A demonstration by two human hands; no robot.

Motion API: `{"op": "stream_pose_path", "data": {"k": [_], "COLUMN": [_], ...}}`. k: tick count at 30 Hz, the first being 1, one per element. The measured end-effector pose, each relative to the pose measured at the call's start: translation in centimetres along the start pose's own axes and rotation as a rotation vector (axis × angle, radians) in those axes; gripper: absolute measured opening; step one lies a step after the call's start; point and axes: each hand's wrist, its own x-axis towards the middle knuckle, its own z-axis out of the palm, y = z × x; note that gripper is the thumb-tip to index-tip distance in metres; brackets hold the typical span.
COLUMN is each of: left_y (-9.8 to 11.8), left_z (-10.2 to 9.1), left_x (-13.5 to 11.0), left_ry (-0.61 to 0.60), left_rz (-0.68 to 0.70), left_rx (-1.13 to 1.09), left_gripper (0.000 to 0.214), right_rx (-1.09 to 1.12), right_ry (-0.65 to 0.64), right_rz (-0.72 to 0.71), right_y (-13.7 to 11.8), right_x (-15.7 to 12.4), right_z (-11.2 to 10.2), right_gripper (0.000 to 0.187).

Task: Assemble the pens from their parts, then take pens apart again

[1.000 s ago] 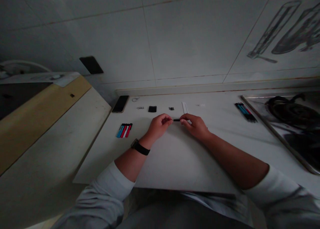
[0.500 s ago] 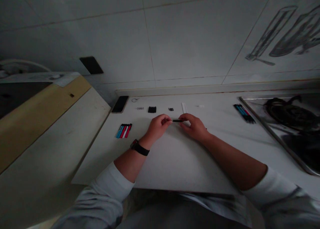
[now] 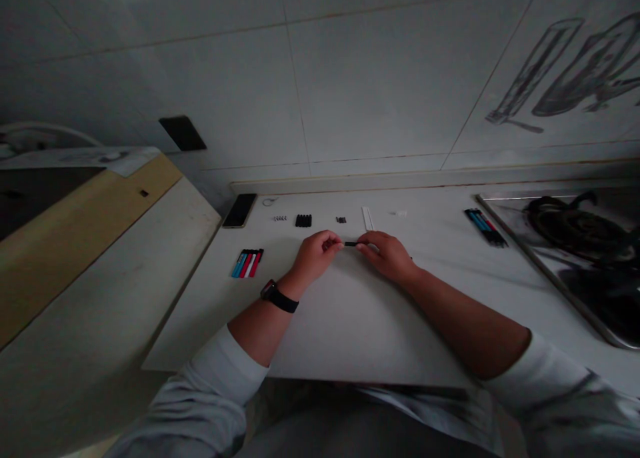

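Observation:
Over the middle of the white worktop, a short black pen tube (image 3: 351,244) lies level between my two hands. My right hand (image 3: 387,253) pinches its right end between thumb and fingers. The fingertips of my left hand (image 3: 319,251) are pinched together at its left end, where a tiny pale bit shows; what they hold is too small to make out. Just beyond the hands lie several black pen grips (image 3: 303,221), a cluster of small dark parts (image 3: 341,220), thin white strips (image 3: 367,219) and several small springs (image 3: 280,218).
Coloured pen barrels (image 3: 247,263) lie in a row at left, near a phone (image 3: 240,211) and a ring (image 3: 270,201). Small clear pieces (image 3: 399,213) lie at the back. Several pens (image 3: 486,227) rest beside the gas hob (image 3: 565,245) at right. A tiled wall (image 3: 370,98) closes the back.
Slightly less of the black tube shows between the fingers than before. Both hands stay in nearly the same place, and the view has shifted a little.

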Motion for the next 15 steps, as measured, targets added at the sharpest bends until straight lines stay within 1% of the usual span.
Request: {"op": "stream_pose_path", "data": {"k": [6,12,15], "left_y": [0.47,0.40,0.22], "left_z": [-0.15,-0.26,-0.20], "left_x": [0.07,0.06,-0.07], "left_ry": [-0.013,-0.047,-0.068], "left_rz": [-0.008,0.010,0.056], "left_rx": [0.016,0.047,0.052], "left_gripper": [0.002,0.003,0.002], "right_rx": [0.022,-0.045,-0.088], "right_ry": [0.043,0.010,-0.005], "right_rz": [-0.066,-0.080,-0.083], "right_y": [0.04,0.09,0.27], "right_x": [0.04,0.13,0.23], "right_z": [0.04,-0.29,-0.42], "right_gripper": [0.018,0.031,0.035]}}
